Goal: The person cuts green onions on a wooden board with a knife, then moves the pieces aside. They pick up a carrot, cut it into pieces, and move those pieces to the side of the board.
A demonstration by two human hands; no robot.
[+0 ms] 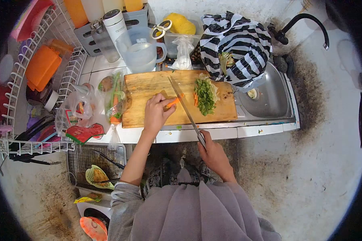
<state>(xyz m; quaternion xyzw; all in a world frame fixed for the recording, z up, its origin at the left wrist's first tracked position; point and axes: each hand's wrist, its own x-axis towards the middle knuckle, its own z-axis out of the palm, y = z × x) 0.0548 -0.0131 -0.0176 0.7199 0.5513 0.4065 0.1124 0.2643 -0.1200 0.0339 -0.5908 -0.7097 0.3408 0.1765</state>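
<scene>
On a wooden cutting board [149, 88], my left hand [157, 112] pinches a piece of carrot [173, 103] and steadies it. My right hand [214, 153] is wrapped round the handle of a long kitchen knife [188, 112]. The blade slants away across the board, right beside the carrot's cut end; whether it touches cannot be made out. To the right of the blade lies a pile of chopped green leaves [206, 96], with a few orange carrot strips at its left edge and paler shreds at its right.
A steel sink [269, 100] with a black tap [305, 20] adjoins the board, and a striped plastic bag [237, 48] stands over its back. Bagged vegetables [116, 98] lie left of the board. Behind it are a clear jug [140, 54] and scissors [161, 29]; a dish rack [18, 88] stands left.
</scene>
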